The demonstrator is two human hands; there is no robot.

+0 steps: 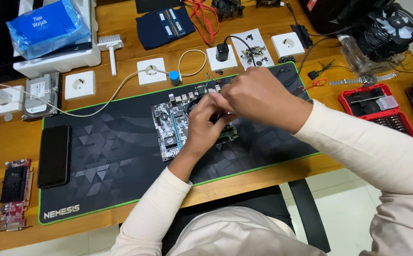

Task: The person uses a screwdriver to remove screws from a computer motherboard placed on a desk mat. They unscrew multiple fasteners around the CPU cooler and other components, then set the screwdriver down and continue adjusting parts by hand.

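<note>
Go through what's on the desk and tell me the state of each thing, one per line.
Motherboard: flat on the black mat, partly hidden by both hands.
Left hand: over the board, fingers curled; what it holds is hidden.
Right hand: above the board, fingers meeting the left hand's.
Phone: face up, screen dark.
Red bit case: open.
Black charger: plugged into a white socket.
Red graphics card: lying flat.

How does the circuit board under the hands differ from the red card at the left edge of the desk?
The motherboard is grey and silver and lies on the black desk mat; the red expansion card lies on bare wood beside the mat. Both the left hand and the right hand work over the motherboard; the red expansion card is untouched. The motherboard looks larger. Both lie flat, components up.
</note>
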